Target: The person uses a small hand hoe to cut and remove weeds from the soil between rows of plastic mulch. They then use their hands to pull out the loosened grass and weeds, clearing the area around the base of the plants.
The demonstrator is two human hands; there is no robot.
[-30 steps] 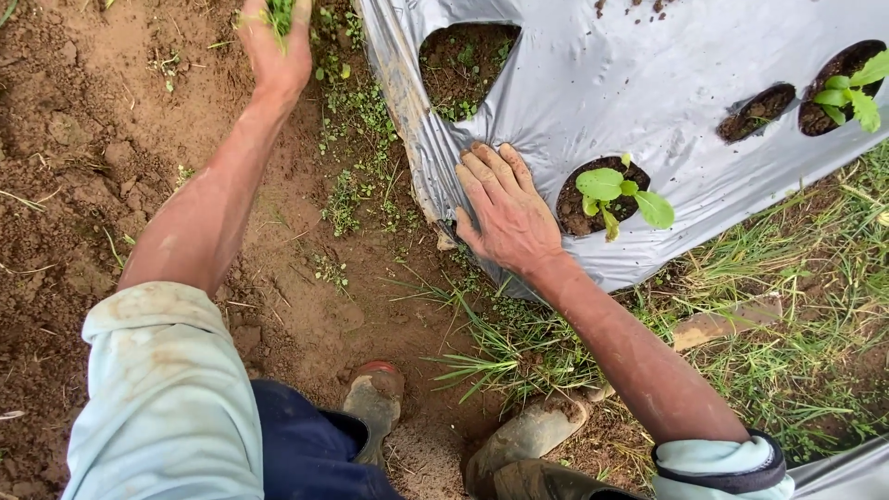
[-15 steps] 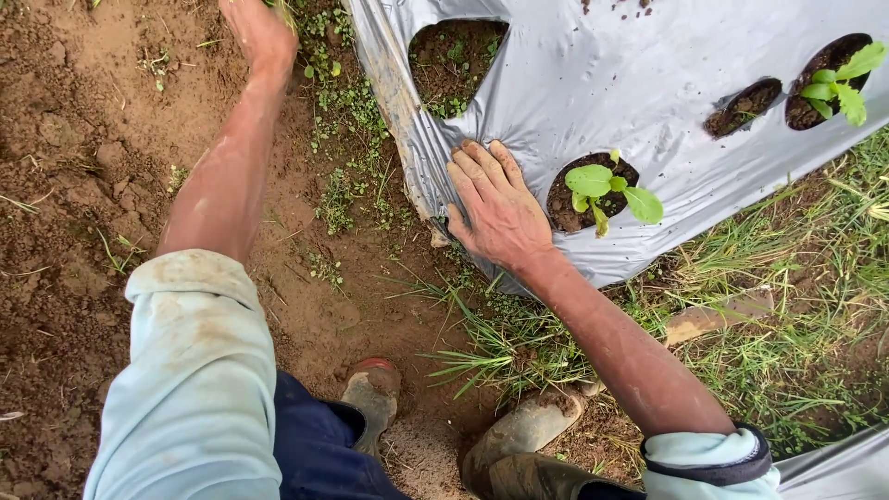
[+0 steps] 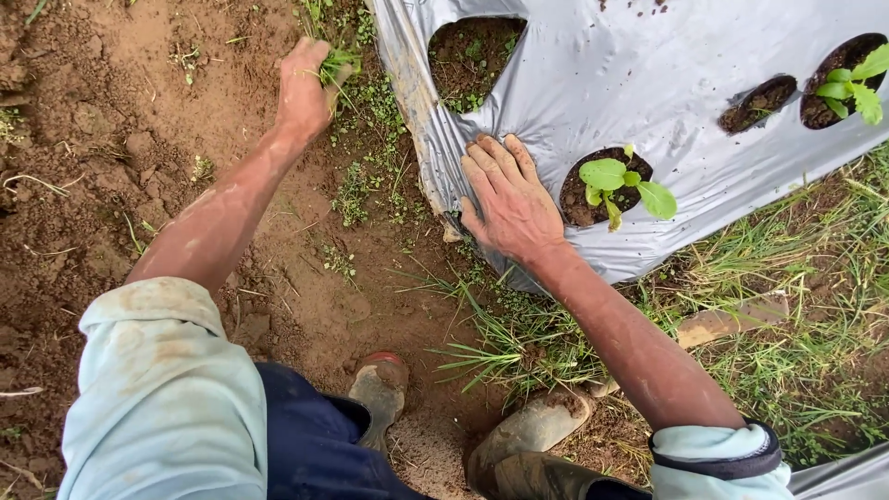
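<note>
while the left hand [image 3: 304,91] reaches out over the bare brown soil [image 3: 111,167], its fingers are curled shut around a small tuft of green weeds [image 3: 337,63], which pokes out of the fist on the side toward the silver plastic sheet [image 3: 611,83]. the tuft sits right at the fingertips, above a strip of low weeds that runs along the sheet's muddy edge. whether its roots are free of the ground cannot be told. the right hand [image 3: 507,199] lies flat and spread, palm down, on the sheet near its edge, grasping nothing. just beside that hand, toward the thumbless side, a round hole in the sheet holds a young seedling [image 3: 619,181] with broad pale-green leaves; the hand does not touch it. another hole [image 3: 474,56] with dark earth and tiny weeds lies between the two hands, closer to the left. farther along the sheet, a second seedling [image 3: 857,83] stands in its own hole. two muddy boots [image 3: 532,431] stand below on soil and grass.
</note>
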